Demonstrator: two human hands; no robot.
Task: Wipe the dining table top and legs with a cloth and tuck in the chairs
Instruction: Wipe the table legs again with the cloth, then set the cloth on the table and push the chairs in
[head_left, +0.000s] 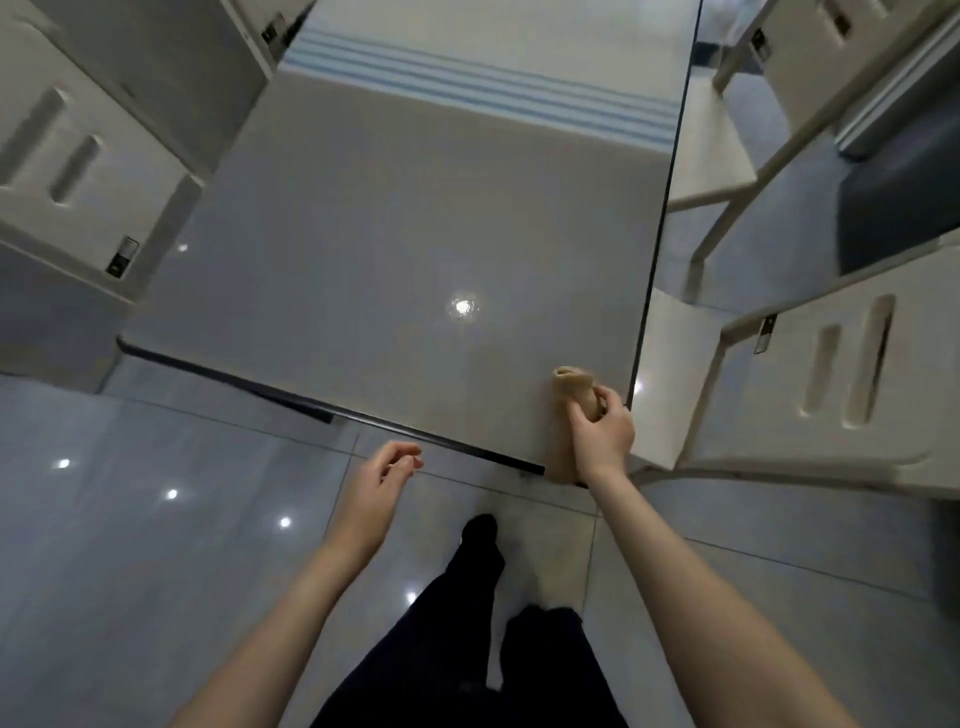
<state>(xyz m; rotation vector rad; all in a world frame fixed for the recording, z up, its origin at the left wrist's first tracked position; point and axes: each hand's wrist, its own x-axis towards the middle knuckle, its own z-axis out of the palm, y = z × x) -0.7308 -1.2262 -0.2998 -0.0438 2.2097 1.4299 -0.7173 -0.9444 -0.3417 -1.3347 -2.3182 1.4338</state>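
Your forearms were bare all the way back from the fingers of your left hand and right hand. Below them you wore dark, near-black trousers. The forward foot, nearer your left fingers, was equally dark, sock or shoe unclear.

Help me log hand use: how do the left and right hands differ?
The right hand grips the cloth; the left hand holds nothing, fingers loosely curled. The right hand is over the table, at its near right corner; the left hand hovers over the floor. Both are bare.
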